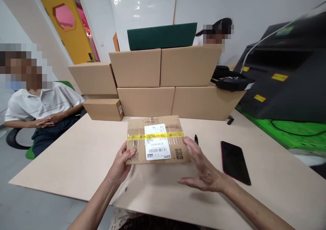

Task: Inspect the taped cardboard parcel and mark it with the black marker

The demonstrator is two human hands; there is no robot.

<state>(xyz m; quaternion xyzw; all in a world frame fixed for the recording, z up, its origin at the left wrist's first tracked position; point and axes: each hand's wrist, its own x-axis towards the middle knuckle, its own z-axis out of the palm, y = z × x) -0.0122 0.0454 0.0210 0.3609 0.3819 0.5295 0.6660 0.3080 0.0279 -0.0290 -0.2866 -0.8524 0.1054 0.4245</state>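
A flat cardboard parcel (158,126) lies on the beige table (76,158), sealed with yellow tape and bearing a white shipping label. My left hand (122,164) grips its near left corner, thumb on top. My right hand (202,167) rests with fingers spread against the parcel's right edge, palm on the table.
A black phone (234,162) lies right of my right hand, a black pen (196,139) just beyond it. Stacked cardboard boxes (163,84) with a green box (161,36) on top stand behind. A seated person (43,108) is at the left, another behind the boxes. A black machine (285,74) stands right.
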